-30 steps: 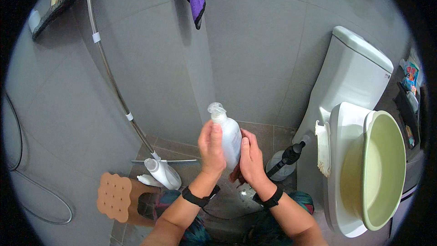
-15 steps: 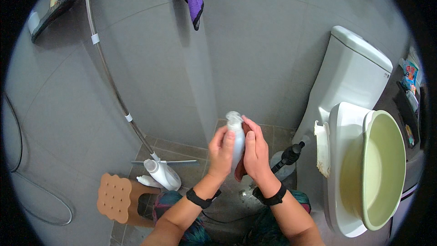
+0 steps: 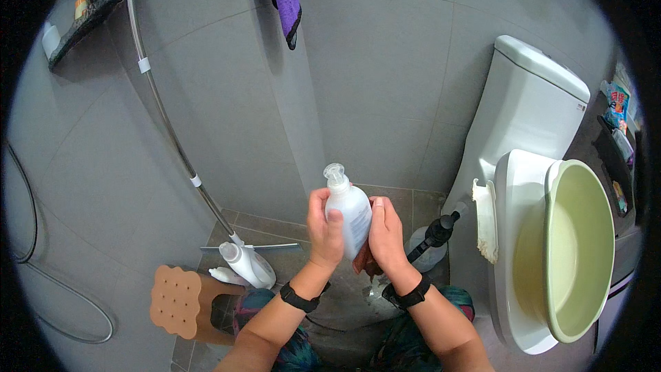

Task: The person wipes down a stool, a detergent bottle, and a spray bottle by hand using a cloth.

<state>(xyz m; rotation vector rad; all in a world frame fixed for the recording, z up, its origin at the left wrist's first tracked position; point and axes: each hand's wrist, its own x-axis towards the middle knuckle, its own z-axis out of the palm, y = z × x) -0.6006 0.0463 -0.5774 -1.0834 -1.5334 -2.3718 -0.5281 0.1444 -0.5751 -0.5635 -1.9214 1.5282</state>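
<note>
A white pump bottle (image 3: 352, 215) with a clear pump top is held upright, tilted slightly left, in front of me. My left hand (image 3: 325, 229) grips its left side, thumb across the front. On the bottle's right side, my right hand (image 3: 387, 235) is closed on a reddish-brown cloth (image 3: 365, 260), pressing it against the bottle. Part of the cloth hangs below my right fingers; the rest is hidden behind the bottle and hand.
To the right stand a white toilet (image 3: 544, 89) and a pale green basin (image 3: 582, 255) on it. A spray bottle (image 3: 435, 240) is beside the toilet. At left are a tan stool (image 3: 177, 302), a white jug (image 3: 249, 266) and a long-handled squeegee (image 3: 169, 120). A purple cloth (image 3: 285, 1) hangs ahead.
The bottle has turned so its broad face shows and has shifted slightly left. My right hand and the cloth have slid down and round its side.
</note>
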